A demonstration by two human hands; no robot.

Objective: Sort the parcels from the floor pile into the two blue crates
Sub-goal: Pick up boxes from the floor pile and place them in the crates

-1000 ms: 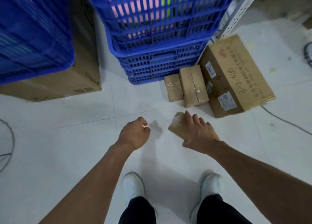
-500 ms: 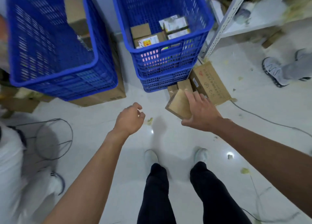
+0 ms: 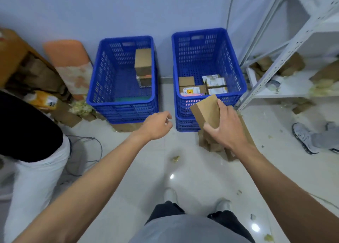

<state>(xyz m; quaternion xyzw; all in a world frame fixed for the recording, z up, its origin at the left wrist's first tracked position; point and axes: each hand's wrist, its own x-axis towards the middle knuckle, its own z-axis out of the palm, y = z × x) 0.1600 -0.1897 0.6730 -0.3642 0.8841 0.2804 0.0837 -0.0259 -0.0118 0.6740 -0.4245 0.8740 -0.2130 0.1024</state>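
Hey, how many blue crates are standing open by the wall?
2: the left crate, holding a tall brown box, and the right crate, with several parcels, behind the flat box in the right hand. More crates may be nested beneath them.

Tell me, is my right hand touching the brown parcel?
Touching. The head view shows the right hand gripping the brown parcel, thumb and fingers curled round its edges, held up in front of the right blue crate.

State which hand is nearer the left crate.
Left. The left hand hangs just off the left crate's near corner; the right hand holds a parcel before the right crate.
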